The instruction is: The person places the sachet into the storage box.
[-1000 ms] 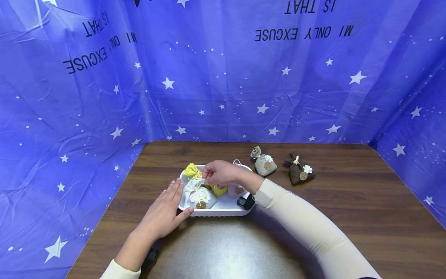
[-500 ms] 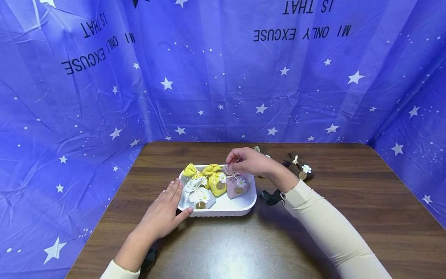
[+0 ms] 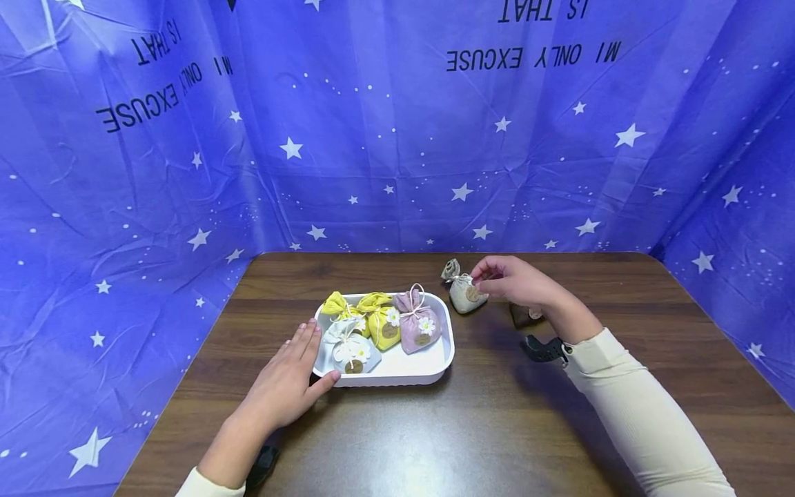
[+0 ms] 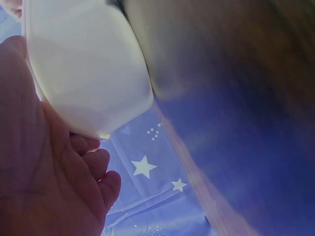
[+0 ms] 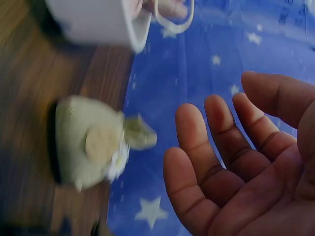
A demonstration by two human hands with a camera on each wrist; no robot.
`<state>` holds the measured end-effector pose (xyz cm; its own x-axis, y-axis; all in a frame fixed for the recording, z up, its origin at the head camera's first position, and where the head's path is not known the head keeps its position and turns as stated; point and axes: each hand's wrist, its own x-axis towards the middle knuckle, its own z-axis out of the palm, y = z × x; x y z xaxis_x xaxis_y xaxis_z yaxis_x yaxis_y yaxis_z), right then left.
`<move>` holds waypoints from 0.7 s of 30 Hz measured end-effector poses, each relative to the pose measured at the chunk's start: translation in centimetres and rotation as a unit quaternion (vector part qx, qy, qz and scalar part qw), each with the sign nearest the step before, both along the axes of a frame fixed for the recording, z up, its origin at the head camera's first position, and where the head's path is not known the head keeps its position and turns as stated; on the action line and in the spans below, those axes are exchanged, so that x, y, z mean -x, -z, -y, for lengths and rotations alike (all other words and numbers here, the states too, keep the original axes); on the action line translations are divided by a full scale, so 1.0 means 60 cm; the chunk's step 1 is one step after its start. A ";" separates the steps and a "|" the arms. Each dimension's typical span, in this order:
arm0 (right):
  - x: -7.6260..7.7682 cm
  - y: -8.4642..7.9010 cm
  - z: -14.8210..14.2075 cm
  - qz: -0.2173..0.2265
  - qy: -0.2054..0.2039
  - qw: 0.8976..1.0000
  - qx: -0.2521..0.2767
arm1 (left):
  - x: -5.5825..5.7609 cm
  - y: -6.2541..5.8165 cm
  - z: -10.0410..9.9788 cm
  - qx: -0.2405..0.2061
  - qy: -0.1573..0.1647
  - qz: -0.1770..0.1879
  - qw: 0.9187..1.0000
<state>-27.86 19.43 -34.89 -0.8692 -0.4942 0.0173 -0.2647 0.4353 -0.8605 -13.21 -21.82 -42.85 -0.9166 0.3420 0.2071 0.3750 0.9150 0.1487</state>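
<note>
A white tray holds a pale grey pouch, two yellow pouches and a mauve pouch, each tied with cord. My left hand rests with extended fingers against the tray's left end, thumb at the front corner. In the left wrist view its fingers touch the tray wall. To the right of the tray lies a beige-grey pouch with a white flower and round tag. Just beside it hovers my right hand, fingers relaxed and holding nothing, as the right wrist view confirms.
A dark brown pouch lies partly hidden under my right hand. The wooden table meets a blue star-printed curtain at its back edge. A black strap hangs at my right wrist.
My right hand has left the yellow pouch in the tray, passed over the mauve one and moved right to the beige-grey pouch. The left hand stays on the tray.
</note>
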 end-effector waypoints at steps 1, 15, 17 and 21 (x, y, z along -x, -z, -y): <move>0.002 0.001 -0.011 -0.003 0.007 1.000 -0.005 | 0.000 0.000 0.000 0.000 0.000 0.000 1.000; 0.012 0.024 -0.155 0.071 0.091 0.993 0.005 | -0.001 -0.003 -0.001 -0.002 0.001 0.001 1.000; 0.012 0.030 -0.172 0.073 0.102 0.992 -0.006 | -0.001 -0.003 -0.001 -0.002 0.001 0.001 1.000; 0.011 0.043 -0.197 0.083 0.119 0.989 -0.031 | -0.001 -0.003 -0.001 -0.002 0.000 0.002 1.000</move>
<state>-28.53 31.23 -37.44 -0.9491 -0.2715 -0.1596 -0.0056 0.5213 -0.8534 -13.16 -21.78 -42.68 -0.9169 0.3422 0.2053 0.3754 0.9142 0.1528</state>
